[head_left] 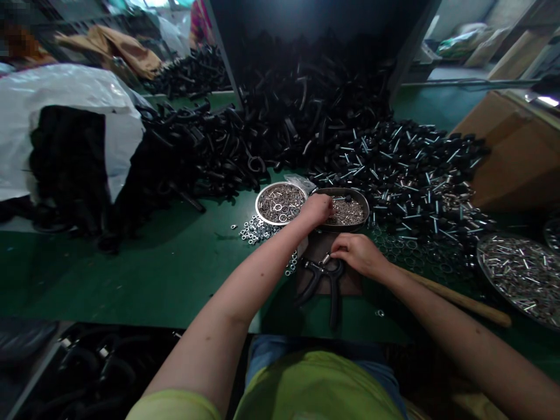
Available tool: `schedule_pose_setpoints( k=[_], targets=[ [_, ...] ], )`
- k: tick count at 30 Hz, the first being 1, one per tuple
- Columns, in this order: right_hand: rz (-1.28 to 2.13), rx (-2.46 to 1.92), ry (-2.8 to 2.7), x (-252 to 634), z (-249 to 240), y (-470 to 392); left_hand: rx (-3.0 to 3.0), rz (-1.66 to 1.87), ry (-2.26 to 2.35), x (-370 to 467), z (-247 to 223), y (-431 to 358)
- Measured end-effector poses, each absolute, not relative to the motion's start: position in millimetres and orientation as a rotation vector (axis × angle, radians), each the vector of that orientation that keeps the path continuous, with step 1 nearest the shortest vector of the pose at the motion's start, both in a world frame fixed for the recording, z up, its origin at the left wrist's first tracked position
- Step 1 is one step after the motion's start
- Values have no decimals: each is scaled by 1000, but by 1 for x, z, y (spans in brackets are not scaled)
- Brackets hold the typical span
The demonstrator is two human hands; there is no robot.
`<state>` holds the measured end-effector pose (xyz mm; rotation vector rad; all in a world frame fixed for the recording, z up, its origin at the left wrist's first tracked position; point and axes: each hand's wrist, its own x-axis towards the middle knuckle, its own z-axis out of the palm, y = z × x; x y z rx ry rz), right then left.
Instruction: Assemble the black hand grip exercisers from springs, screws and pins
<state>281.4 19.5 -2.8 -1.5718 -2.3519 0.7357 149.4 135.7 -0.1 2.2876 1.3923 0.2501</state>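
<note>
My left hand reaches into the dark oval tray of small metal parts, its fingertips bent down and partly hidden. My right hand has thumb and fingers pinched together at the upper end of a small metal spring. That spring sits at the top of a black two-handled clamp-like piece, which lies on a brown pad with its handles toward my body. Left of the oval tray stands a round, pale-rimmed bowl with small metal pins and rings.
Metal nuts lie around the bowl. Black plastic parts are heaped behind, black-headed bolts at the right. A wooden stick, a large tray of pins and a cardboard box are on the right.
</note>
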Motion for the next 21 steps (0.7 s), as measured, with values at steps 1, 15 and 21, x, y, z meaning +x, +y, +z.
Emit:
schedule_pose_setpoints(
  k=[1,15,21],
  targets=[
    [734,-1594,-2361,280,-1,21,2276,285,1383,146,2,134],
    [897,-1618,-2231,288,0,17,1680,538,1061,114,15,84],
    [373,-1825,-2147,361,-15,-38,1840,553,1021,92,-8,15]
  ],
)
